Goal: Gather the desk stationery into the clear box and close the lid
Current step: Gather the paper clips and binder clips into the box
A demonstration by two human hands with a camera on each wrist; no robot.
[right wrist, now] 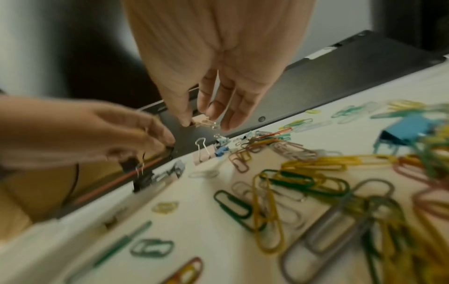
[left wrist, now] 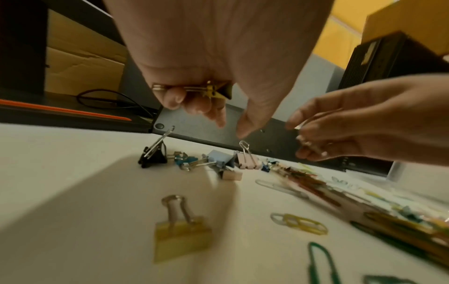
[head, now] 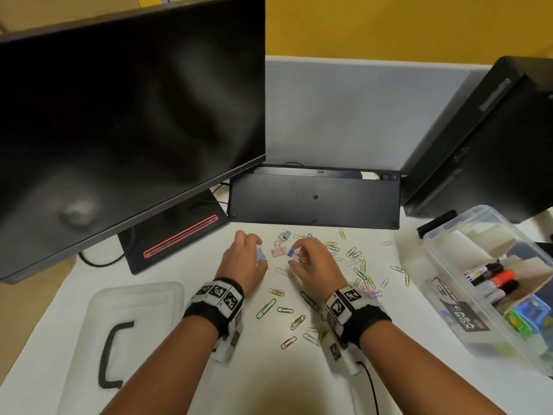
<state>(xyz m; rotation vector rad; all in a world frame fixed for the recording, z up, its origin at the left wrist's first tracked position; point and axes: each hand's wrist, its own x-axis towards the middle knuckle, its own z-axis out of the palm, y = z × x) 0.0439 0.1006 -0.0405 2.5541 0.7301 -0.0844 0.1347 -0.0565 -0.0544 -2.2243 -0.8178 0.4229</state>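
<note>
My left hand (head: 254,256) hovers over the white desk (head: 179,384) and holds a yellow binder clip (left wrist: 213,90) in its curled fingers. My right hand (head: 296,256), just to its right, pinches a small pale pink binder clip (right wrist: 205,122) between thumb and fingers. Beneath them lie black (left wrist: 153,155), light blue (left wrist: 218,157) and pink (left wrist: 248,162) binder clips, and another yellow binder clip (left wrist: 179,240) sits nearer my wrist. Several coloured paper clips (head: 356,265) are scattered to the right. The clear box (head: 449,295) stands open at the right, with markers (head: 490,280) inside.
The box's clear lid (head: 134,295), with a black handle, lies flat at the front left. An upturned black keyboard (head: 314,199) leans behind the clips. A monitor (head: 119,115) fills the left and a black computer case (head: 484,139) stands at the back right.
</note>
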